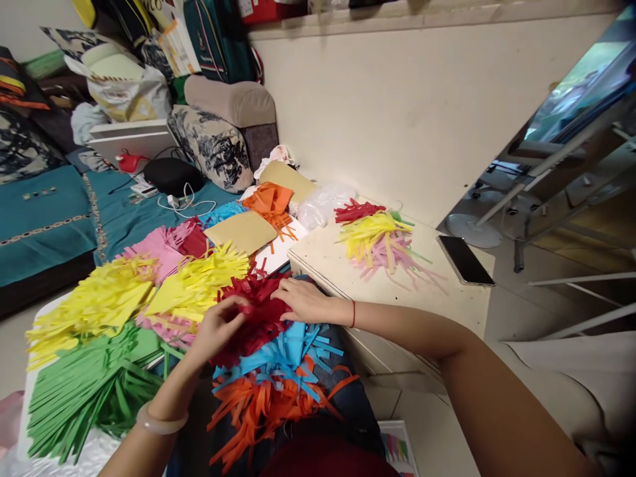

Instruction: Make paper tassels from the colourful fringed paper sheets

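The left hand [221,326] curls, thumb and fingertips nearly together at the red fringed paper [263,310]; the right hand [308,301] bends over its other side, and I can't tell how firmly either grips. Blue fringe [291,344] and orange fringe [263,404] lie just nearer the body.

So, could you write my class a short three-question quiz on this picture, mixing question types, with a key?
1. Multiple choice: What colour is the fringed bundle that the left hand and right hand touch?
a) green
b) dark red
c) yellow

2. True or false: The phone lies on the teal sofa.

3. Fill in: One wrist wears a pale bangle; the other wears a thin ____ band.

Key: 1. b; 2. false, it lies on the cream cabinet top; 3. red.
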Motion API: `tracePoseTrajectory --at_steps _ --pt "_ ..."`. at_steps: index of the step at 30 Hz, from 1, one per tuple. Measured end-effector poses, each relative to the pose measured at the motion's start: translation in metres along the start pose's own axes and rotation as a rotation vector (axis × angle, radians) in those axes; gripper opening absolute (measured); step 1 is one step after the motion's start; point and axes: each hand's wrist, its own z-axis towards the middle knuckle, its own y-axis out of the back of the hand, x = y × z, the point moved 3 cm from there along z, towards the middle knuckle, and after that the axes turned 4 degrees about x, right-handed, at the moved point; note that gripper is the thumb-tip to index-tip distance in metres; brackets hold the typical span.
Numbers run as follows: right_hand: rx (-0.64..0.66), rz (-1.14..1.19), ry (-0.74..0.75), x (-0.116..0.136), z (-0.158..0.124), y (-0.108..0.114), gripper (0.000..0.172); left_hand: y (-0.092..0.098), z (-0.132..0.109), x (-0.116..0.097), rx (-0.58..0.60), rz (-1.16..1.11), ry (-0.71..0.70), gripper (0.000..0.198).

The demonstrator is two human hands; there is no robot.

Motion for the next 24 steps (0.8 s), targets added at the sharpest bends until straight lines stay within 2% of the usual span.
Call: tracePoseTrajectory --at_steps 2,4,6,8,9,11,12,13,14,16,18,20,24 --pt "-0.012 0.007 -0.007 -0.001 0.005 -0.001 0.048 0.018 -0.003 0.008 -0.15 -0.135 0.069 0.024" --pt "-0.033 0.025 -0.04 -0.001 0.006 -0.001 0.037 0.04 -0.007 0.02 -0.312 -0.165 0.147 0.035" --pt "-0.037 0.059 -0.062 0.0 0.006 -0.003 0.022 0.06 -0.01 0.034 -0.369 -0.103 0.243 0.045" --pt "-0.021 0.101 -0.056 0.004 0.006 -0.007 0.013 0.073 -0.013 0.041 -0.391 0.106 0.291 0.05" --pt "-0.012 0.122 -0.046 0.007 0.007 -0.011 0.015 0.077 -0.014 0.039 -0.426 0.261 0.259 0.049" --pt "0.001 0.158 -0.033 0.013 0.011 -0.017 0.027 0.073 -0.016 0.027 -0.479 0.555 0.078 0.041" --pt "0.003 0.175 -0.031 0.015 0.014 -0.02 0.032 0.065 -0.015 0.019 -0.438 0.644 -0.05 0.034" --pt "0.007 0.192 -0.032 0.016 0.017 -0.022 0.034 0.054 -0.014 0.011 -0.332 0.684 -0.176 0.028" --pt "0.013 0.21 -0.037 0.017 0.02 -0.024 0.032 0.041 -0.011 0.003 -0.179 0.689 -0.28 0.024" --pt "0.027 0.258 -0.059 0.014 0.025 -0.027 0.023 0.017 -0.006 -0.006 0.133 0.675 -0.39 0.019" --pt "0.042 0.323 -0.084 0.009 0.029 -0.028 0.015 0.002 0.001 -0.01 0.322 0.714 -0.396 0.018" --pt "0.054 0.399 -0.105 0.002 0.031 -0.03 0.013 -0.004 0.011 -0.009 0.404 0.794 -0.359 0.018" --pt "0.071 0.546 -0.128 -0.009 0.032 -0.036 0.012 -0.004 0.027 -0.009 0.528 0.859 -0.316 0.02"
